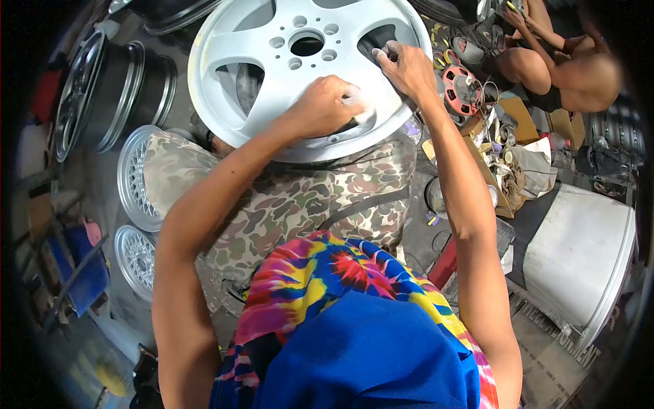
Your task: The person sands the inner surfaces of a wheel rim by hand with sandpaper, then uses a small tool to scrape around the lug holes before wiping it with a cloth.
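Observation:
A pale grey-white alloy wheel (266, 41) lies face up across my lap, its five-spoke face and bolt holes towards me. My left hand (325, 105) is closed and pressed low on the wheel face, beside a spoke opening. Whitish dust coats its fingertips, and whatever they pinch is hidden. On the wheel's right side, my right hand (407, 68) has curled, dusty fingers gripping the spoke's edge by another opening. Camouflage trousers (300, 198) cover the legs beneath the wheel.
Mesh-faced wheels (139, 262) and a stack of dark wheels (82, 95) stand at left. At right are a red round plate (463, 90), a cardboard box of scraps (507, 160) and a white metal drum-like piece (579, 238). Another person (545, 65) crouches at upper right.

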### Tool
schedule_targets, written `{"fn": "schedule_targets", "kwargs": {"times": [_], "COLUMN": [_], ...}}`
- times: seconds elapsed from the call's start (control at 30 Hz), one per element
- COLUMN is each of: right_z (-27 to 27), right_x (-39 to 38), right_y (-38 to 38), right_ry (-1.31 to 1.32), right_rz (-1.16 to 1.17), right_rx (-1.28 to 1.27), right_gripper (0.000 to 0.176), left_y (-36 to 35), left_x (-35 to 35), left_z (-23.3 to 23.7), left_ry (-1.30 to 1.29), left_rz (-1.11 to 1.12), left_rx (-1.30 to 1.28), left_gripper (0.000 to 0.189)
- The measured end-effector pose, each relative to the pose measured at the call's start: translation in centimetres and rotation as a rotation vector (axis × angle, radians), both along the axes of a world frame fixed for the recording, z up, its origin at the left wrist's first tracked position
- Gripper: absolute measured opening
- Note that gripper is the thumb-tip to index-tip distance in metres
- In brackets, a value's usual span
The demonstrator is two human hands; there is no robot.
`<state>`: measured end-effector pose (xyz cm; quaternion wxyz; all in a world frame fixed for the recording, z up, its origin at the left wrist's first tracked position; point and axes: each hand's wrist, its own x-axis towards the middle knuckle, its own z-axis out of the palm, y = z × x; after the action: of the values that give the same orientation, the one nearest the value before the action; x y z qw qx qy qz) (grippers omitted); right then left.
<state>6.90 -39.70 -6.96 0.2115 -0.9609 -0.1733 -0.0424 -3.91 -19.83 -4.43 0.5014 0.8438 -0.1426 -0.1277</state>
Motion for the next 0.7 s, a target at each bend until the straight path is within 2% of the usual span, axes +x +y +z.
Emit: {"fn": "schedule_targets", "kwargs": {"times": [0.03,0.1,0.17,0.3,0.4,0.43,0.5,0.53,0.6,0.63,0.7], "right_z": [-0.1,-0.2,0.0,0.2,0.6,0.6,0.5,0.5,0.6,0.5,0.7], "right_x": [-0.1,0.2,0.1,-0.2,-0.3,-0.1,-0.2,-0.3,-0.2,-0.3,-0.3], "right_y": [-0.1,0.3,0.2,0.1,0.4,0.3,0.3,0.3,0.2,0.2,0.2], "right_ry": [0.001,-0.007,-0.009,-0.016,0.009,0.012,0.021,0.014,0.003,0.003,-0.005], "right_rz": [0.005,-0.002,-0.008,0.001,-0.004,0.007,0.013,0.009,0.006,-0.001,0.000], "right_rx": [-0.002,-0.002,0.004,0.021,0.028,0.025,0.017,0.017,0.010,0.014,0.027], "right_gripper": [0.041,0.040,0.040,0.040,0.035,0.035,0.035,0.035,0.035,0.035,0.035], "left_y": [0.7,1.6,1.8,3.3,5.1,4.8,3.6,3.3,2.7,3.1,4.9], "left_x": [-0.2,-0.6,-1.2,-2.1,-2.9,-2.9,-2.8,-2.8,-2.6,-2.7,-2.6], "left_z": [0.3,-3.4,-4.8,-2.8,-2.2,-2.1,-2.6,-3.2,-3.7,-3.2,-1.3], "left_ry": [-0.184,-0.260,-0.383,-0.230,-0.116,-0.117,-0.342,-0.341,-0.509,-0.508,-0.216], "left_rz": [-0.040,-0.022,-0.274,-0.388,-0.455,-0.452,-0.189,-0.191,-0.311,-0.314,-0.403], "left_rx": [0.235,0.337,0.425,0.440,0.562,0.567,0.299,0.293,0.243,0.243,0.287], "left_gripper": [0.023,0.021,0.019,0.008,0.011,0.011,0.008,0.008,0.010,0.010,0.010]}}
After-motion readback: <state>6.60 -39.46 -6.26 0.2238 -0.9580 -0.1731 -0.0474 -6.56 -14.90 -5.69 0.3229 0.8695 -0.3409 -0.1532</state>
